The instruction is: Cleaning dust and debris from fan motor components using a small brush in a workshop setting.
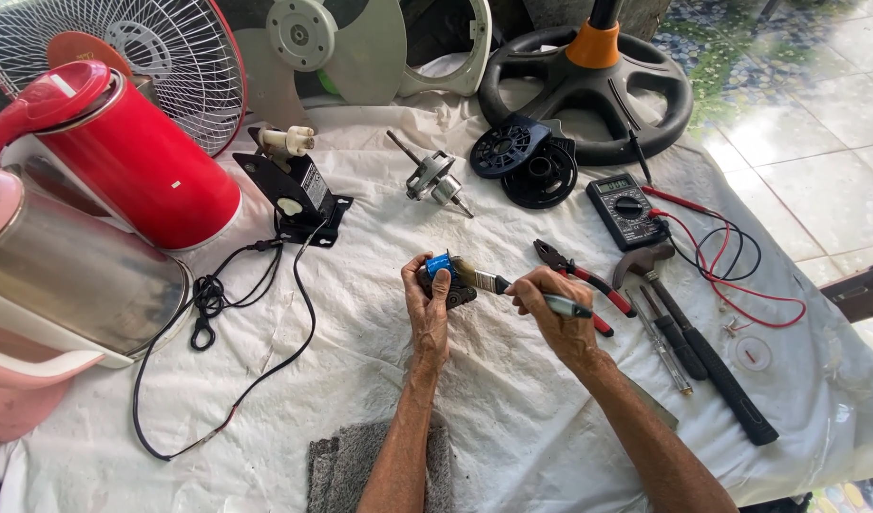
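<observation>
L hand (428,302) fingers pinch small motor part w/ blue coil (443,276), held above white cloth (512,399), centre. R hand (550,306) fingers pinch paintbrush (493,281), bristles on coil. Step, prob.: brushing dirt off. Next needs part turned for other faces.

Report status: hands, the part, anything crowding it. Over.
Left hand grips small motor part with blue coil. Right hand holds brush, bristles on coil. Pliers and hammer lie right of the hands, apart.
</observation>
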